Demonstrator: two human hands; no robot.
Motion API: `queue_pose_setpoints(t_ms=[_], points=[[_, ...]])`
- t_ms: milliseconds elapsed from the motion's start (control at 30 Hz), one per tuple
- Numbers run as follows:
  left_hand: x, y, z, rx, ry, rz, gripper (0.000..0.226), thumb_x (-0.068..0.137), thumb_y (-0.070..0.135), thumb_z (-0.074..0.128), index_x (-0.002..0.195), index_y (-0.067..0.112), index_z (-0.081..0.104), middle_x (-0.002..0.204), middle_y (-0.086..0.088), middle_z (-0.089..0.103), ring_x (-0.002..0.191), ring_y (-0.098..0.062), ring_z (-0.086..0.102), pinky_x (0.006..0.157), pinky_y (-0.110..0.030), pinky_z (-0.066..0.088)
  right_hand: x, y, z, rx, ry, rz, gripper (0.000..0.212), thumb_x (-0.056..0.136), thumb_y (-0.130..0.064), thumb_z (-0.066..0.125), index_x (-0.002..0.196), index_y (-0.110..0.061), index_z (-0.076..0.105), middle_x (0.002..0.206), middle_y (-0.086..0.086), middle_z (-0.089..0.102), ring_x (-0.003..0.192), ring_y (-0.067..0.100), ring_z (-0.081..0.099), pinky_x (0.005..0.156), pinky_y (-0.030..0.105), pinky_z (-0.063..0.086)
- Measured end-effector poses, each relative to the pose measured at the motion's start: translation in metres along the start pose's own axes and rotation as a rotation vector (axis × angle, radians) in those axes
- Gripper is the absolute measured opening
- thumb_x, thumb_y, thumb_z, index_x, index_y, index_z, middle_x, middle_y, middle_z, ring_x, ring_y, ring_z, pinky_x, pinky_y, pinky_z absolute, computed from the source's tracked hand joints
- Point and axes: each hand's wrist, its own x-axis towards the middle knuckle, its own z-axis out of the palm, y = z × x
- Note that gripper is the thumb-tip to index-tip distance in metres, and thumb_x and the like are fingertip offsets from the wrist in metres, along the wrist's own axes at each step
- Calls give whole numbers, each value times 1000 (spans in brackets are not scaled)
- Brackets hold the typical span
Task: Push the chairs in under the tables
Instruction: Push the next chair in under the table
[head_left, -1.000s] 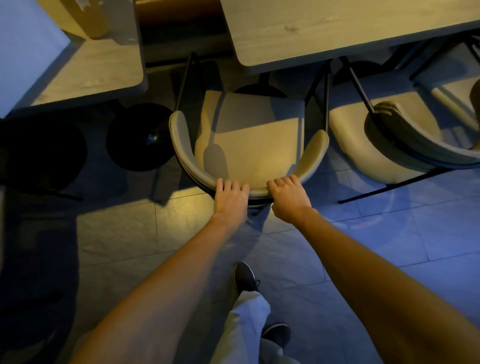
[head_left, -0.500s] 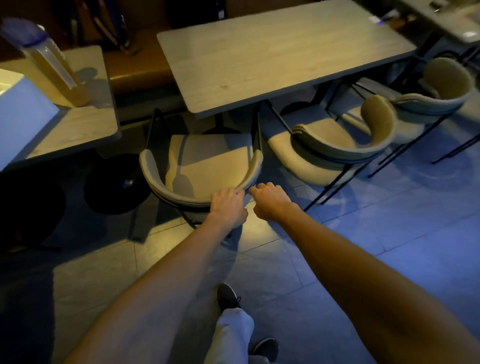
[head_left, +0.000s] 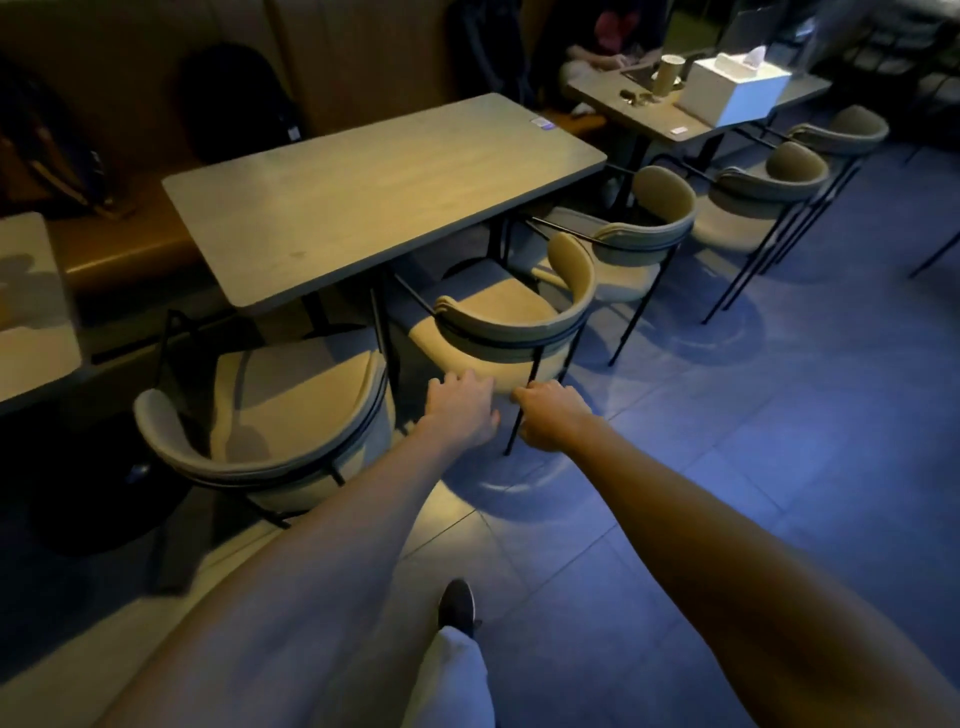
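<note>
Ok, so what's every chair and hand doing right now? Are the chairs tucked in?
Near chair: faces the table, most of its seat showing.
Second chair: turned sideways, seat out from the table.
Third chair: angled, seat not tucked.
Left hand: fingers straight, reaching at the second chair.
Right hand: fingers curled beside that chair's black leg.
Cup: upright.
Tissue box: tissue poking out.

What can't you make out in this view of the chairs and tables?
Head view:
- Right hand: its curled fingers face away, so whether they hold a leg of the middle chair is hidden.
- Left hand: contact with that chair is unclear in the dim light.
- Left table: cut off by the frame edge.
- Label on the centre table: too small to read.
</note>
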Motion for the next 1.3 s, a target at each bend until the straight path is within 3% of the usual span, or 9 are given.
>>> queue_pose_setpoints(t_ms=[300,600,833,1167,1300], points=[[127,42,-14,-1,-126,16,48,95,43,54,136,20,46,135,-13,49,126,-39,48,101,-53,39,69,104,-22,50,-53,77,42,92,-27,55,133,-18,54,128,13,57,117,34,55,94,47,48],[274,98,-54,72,-107,136,48,97,44,47,139,19,46,133,-13,51,121,-38,52,94,-47,44,139,216,-59,61,-105,187,49,95,-29,55,142,-18,46,135,12,52,122,34,52,100,48,45],[368,165,-58,130,-127,194,44,96,43,50,133,19,46,134,-14,50,123,-38,50,96,-49,41,177,320,-70,90,-78,241,49,94,-30,54,142,-20,47,135,11,55,118,33,56,95,44,50],[522,261,-47,141,-139,101,49,94,43,52,136,19,47,135,-15,52,123,-39,51,99,-53,40,258,499,-67,94,-156,189,52,97,-23,54,148,-16,44,143,14,51,125,34,52,98,42,47],[573,298,-49,97,-148,43,48,95,40,50,136,16,47,132,-16,53,121,-40,52,95,-52,41,293,569,-80,79,-164,140,49,94,-24,56,142,-16,48,142,15,51,126,37,50,101,48,46]])
